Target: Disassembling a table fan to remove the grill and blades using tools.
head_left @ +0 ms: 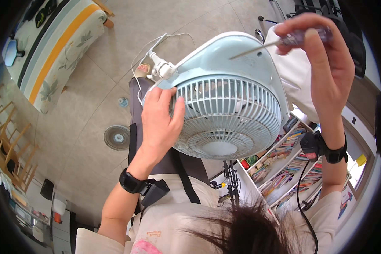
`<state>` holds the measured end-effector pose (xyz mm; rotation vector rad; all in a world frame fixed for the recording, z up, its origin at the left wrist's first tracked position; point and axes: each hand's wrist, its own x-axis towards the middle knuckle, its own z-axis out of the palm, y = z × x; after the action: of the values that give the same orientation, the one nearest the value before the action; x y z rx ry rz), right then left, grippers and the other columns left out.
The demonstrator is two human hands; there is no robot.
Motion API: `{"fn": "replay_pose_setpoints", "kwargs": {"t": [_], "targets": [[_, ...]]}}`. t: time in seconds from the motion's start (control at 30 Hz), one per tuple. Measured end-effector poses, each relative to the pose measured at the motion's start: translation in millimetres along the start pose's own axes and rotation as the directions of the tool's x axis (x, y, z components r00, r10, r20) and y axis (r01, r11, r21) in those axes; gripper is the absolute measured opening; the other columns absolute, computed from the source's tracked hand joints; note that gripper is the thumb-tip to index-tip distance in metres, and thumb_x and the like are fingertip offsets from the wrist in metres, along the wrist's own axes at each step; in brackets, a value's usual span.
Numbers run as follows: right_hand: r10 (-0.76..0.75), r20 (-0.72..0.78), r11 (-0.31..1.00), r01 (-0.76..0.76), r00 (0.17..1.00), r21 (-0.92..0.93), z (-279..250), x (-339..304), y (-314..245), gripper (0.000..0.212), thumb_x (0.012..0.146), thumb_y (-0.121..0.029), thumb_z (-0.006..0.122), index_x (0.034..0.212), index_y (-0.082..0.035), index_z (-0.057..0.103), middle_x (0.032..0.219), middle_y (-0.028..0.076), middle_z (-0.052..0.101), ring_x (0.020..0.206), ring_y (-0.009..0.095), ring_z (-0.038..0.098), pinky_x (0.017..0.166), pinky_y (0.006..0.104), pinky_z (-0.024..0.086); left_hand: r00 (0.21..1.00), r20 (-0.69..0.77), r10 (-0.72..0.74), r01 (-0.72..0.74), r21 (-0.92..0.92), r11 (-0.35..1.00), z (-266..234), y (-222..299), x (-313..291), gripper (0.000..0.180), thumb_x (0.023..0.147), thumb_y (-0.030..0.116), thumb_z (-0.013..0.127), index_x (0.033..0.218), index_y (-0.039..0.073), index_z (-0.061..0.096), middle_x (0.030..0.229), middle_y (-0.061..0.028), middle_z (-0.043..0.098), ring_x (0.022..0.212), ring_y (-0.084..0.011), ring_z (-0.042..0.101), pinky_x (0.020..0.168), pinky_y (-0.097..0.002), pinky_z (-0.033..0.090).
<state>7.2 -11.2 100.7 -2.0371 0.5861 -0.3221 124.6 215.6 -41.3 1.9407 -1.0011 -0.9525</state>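
A pale blue fan (220, 148) with a slatted round grille lies across my lap, its broad base (224, 46) turned away from me. At the left edge of the grille, my left hand (161, 118) grips the fan with thumb and fingers. My right hand (326, 59) is raised at the upper right and closed around a screwdriver (294, 38) with a clear purplish handle. Its metal shaft points left across the base, near a small dark hole; whether the tip touches is unclear. A white clip-like fitting (163, 67) with a cord juts out beside the base.
On the floor to the left lie a round grey grille (117, 137) and a small blue cap-like piece (122, 102). A bed with a striped cover (59, 51) stands at the far left, wooden chairs (19, 156) nearer. Bookshelves (283, 161) are at the right.
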Motion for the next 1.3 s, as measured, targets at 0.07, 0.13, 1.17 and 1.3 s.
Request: {"fn": "replay_pose_setpoints", "kwargs": {"t": [0.07, 0.13, 1.17, 1.3], "targets": [[0.069, -0.026, 0.998, -0.069, 0.997, -0.001, -6.4, -24.0, 0.6, 0.019, 0.095, -0.010, 0.047, 0.105, 0.005, 0.054, 0.100, 0.015, 0.063, 0.083, 0.015, 0.062, 0.076, 0.0264, 0.051, 1.000, 0.009, 0.020, -0.020, 0.025, 0.999, -0.5, 1.5, 2.0, 0.026, 0.083, 0.020, 0.061, 0.096, -0.002, 0.059, 0.084, -0.0137, 0.051, 0.083, -0.0302, 0.051, 0.073, -0.0385, 0.041], [0.136, -0.052, 0.991, -0.136, 0.989, -0.003, -2.5, -45.3, 2.2, 0.019, 0.095, -0.008, 0.047, 0.106, 0.006, 0.054, 0.101, 0.015, 0.063, 0.085, 0.016, 0.062, 0.076, 0.0272, 0.051, 0.998, 0.034, 0.058, -0.061, 0.088, 0.994, -1.6, 7.1, 4.8, 0.026, 0.083, 0.019, 0.062, 0.095, -0.003, 0.060, 0.083, -0.0130, 0.052, 0.080, -0.0282, 0.051, 0.072, -0.0352, 0.041], [-0.037, 0.133, 0.772, 0.113, 0.990, -0.626, 24.6, -56.0, -2.9, 0.018, 0.073, -0.001, 0.071, 0.089, -0.002, 0.063, 0.082, 0.008, 0.067, 0.068, 0.018, 0.065, 0.058, 0.0237, 0.050, 0.993, 0.013, 0.118, -0.119, 0.088, 0.989, 4.1, 1.7, 2.6, 0.059, 0.057, 0.039, 0.084, 0.091, -0.003, 0.058, 0.082, -0.0092, 0.054, 0.081, -0.0235, 0.054, 0.072, -0.0335, 0.045], [0.134, 0.274, 0.697, 0.106, 0.952, -0.709, 14.6, -39.9, -24.0, 0.015, 0.076, 0.001, 0.067, 0.090, 0.002, 0.062, 0.083, 0.009, 0.068, 0.066, 0.018, 0.065, 0.060, 0.0231, 0.050, 0.991, 0.003, 0.133, -0.132, 0.108, 0.985, 4.6, -0.8, 2.9, 0.059, 0.057, 0.039, 0.084, 0.091, -0.003, 0.058, 0.082, -0.0096, 0.054, 0.081, -0.0241, 0.054, 0.073, -0.0342, 0.045]]}}
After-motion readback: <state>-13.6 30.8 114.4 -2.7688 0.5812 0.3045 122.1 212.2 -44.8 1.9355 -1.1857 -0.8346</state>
